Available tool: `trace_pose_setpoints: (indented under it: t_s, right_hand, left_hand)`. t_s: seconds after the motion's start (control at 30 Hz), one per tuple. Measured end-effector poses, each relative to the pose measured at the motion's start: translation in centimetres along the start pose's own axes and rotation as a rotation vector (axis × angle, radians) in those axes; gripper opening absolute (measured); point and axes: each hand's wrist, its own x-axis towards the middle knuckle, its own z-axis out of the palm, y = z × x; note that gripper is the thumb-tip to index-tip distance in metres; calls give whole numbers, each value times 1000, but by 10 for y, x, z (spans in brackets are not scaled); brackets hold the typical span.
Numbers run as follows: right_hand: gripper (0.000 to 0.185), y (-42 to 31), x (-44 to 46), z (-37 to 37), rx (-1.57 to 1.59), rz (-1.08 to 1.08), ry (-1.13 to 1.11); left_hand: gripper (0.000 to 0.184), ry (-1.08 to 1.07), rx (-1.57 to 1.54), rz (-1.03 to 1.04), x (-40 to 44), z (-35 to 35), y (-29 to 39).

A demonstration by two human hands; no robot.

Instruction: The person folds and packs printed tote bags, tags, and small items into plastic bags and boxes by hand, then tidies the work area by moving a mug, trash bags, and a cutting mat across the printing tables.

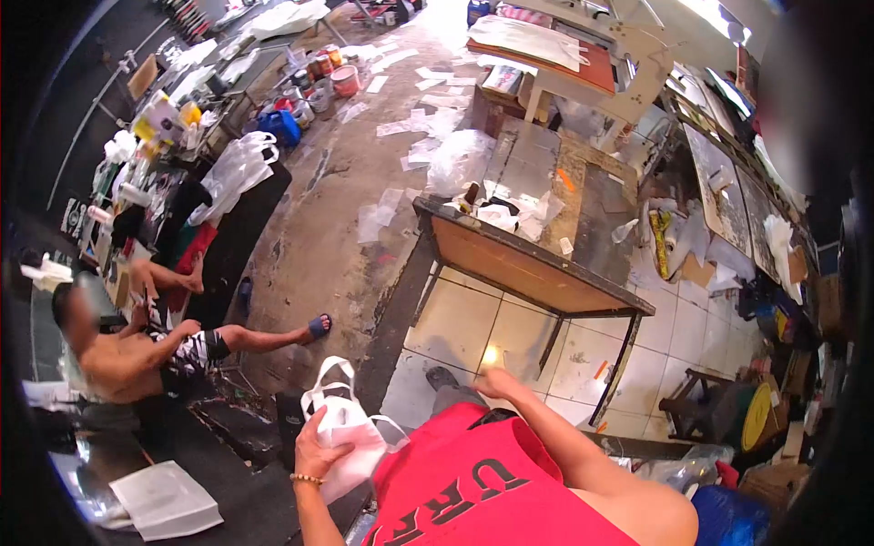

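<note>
Concrete floor point(319, 196) runs as a walkway past the left edge of the wooden table point(519, 264). Off the tabletop's near-left corner, a white bag point(353, 419) is gripped by the left hand point(319, 450); the right hand point(492, 383) faces the near edge, its grip impossible to tell.

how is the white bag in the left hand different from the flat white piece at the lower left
The white bag is held in the left hand; the flat white piece lies on a dark surface. The white bag shows looped handles; the flat white piece shows none. The white bag is bunched; the flat white piece is spread out, roughly rectangular. Both are white.
</note>
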Motion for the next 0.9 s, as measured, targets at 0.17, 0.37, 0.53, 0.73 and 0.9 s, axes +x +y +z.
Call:
trace_pose_setpoints:
  t_s: [0.17,0.37,0.53,0.73,0.9]
  right_hand:
    - [84,-161,123,-68,401,-70,364]
    - [82,-202,289,-67,540,368,778]
    - [66,-203,275,-53,583,438,883]
    - [50,-140,257,-51,494,382,971]
    - [72,-173,231,-79,686,460,776]
  left_hand:
    - [96,77,-169,-91,37,-64,-33]
    - [96,-104,-4,-4,136,-124,-76]
    - [95,-241,-10,24,218,-180,-64]
    - [96,-352,-35,52,319,-213,-66]
    - [98,-500,18,164,428,-202,-55]
